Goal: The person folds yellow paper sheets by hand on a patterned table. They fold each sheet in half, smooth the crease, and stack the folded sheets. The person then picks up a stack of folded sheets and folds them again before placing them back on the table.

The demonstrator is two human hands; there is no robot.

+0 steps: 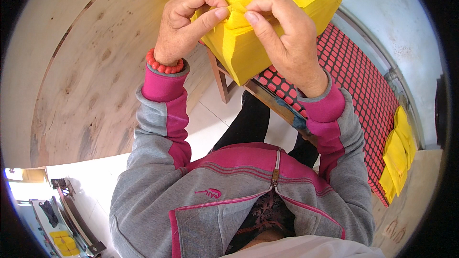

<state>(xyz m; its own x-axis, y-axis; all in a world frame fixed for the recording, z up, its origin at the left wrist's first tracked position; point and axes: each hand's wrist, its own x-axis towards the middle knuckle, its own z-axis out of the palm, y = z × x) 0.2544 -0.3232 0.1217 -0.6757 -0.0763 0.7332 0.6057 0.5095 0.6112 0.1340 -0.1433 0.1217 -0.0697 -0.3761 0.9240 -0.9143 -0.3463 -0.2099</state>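
Note:
A large, boxy yellow bag (248,56), seemingly of thin cloth-like material, is at the top of the head view, its near corner pointing toward me. My left hand (186,23) pinches a gathered yellow flap (236,18) of this bag between thumb and forefinger. From the other side, my right hand (290,36) grips the same flap, also with thumb and forefinger. The fingertips are a short way apart, with crumpled material bunched between them. The inside of the bag is hidden, as are the lower fingers of both hands.
A bench with a red-and-black patterned cover (351,69) runs along the wall at right. Folded yellow pieces (399,153) lie at its near end. Left stands a wooden board surface (91,81). Another yellow bundle (64,242) lies at lower left, near a dark rail.

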